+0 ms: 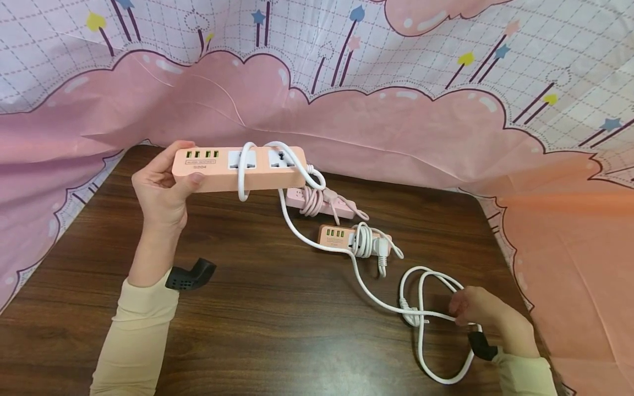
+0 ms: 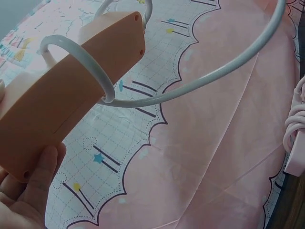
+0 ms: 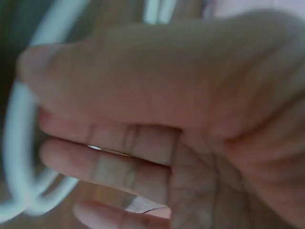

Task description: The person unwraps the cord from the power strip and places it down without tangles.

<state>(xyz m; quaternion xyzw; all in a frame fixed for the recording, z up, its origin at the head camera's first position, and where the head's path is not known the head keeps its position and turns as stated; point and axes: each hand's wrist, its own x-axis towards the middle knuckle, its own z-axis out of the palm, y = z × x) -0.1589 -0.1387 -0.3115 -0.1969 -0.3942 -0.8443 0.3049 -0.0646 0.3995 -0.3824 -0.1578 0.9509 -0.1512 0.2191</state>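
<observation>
My left hand (image 1: 165,184) grips one end of a peach power strip (image 1: 218,179), holding it up with its USB ports and sockets showing. White cord (image 1: 241,175) is looped around the strip's other end and runs down to the right. In the left wrist view, the thumb (image 2: 44,167) presses the underside of the strip. My right hand (image 1: 482,308) is low at the right, among loose loops of that white cord. In the blurred right wrist view, the thumb (image 3: 43,62) crosses over the cord (image 3: 19,138) and appears to pinch it. The index fingertip is hidden.
A pink power strip (image 1: 350,209) with its cord wound up lies towards the back of the brown table (image 1: 238,319). In front of it lies another peach strip (image 1: 327,237) with a bundled white cord. Patterned fabric (image 1: 386,132) hangs around the back and sides.
</observation>
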